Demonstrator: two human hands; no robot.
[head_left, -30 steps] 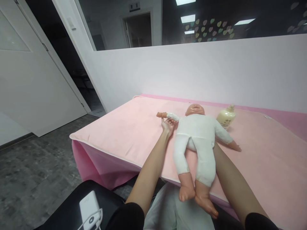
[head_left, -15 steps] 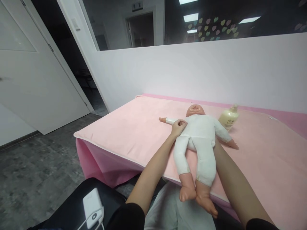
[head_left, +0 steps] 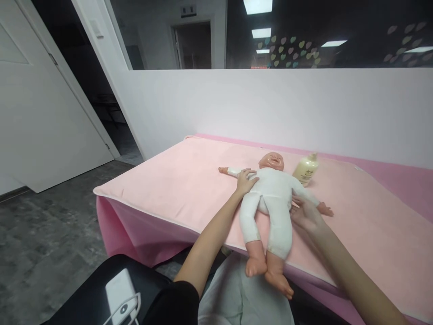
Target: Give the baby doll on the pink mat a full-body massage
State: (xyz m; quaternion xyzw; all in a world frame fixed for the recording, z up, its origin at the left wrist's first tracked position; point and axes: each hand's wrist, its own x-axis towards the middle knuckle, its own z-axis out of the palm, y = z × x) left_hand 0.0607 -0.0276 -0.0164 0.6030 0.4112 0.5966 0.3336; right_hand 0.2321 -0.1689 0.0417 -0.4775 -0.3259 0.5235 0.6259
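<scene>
Baby doll with a white cloth body and pinkish-tan plastic head, hands and feet (head_left: 272, 187), lying face up on a pale pink fabric sheet (head_left: 182, 189), right of the scene's centre. Its head points to the far side, its arms spread left and right, and its feet reach past the sheet's near edge. The person's bare left hand (head_left: 246, 181) lies against the left side of the doll's torso, at the base of the outstretched arm, fingers slightly bent and thumb apart; how firmly it holds cannot be told. The bare right hand (head_left: 305, 213) is at the doll's right hip, below the other arm, fingers loosely curled and partly open, with nothing seen between them; contact with the hip cannot be made out. Far right of the torso, near the doll's arm, stands a pale yellow, rounded pump bottle (head_left: 305, 170). Beneath the sheet hangs a deeper pink cover (head_left: 135, 232). At near left, a white rectangular device (head_left: 120, 291) with a white cable (head_left: 138, 301) rests on a black seat (head_left: 86, 293). Beyond rises a white wall (head_left: 270, 106).
</scene>
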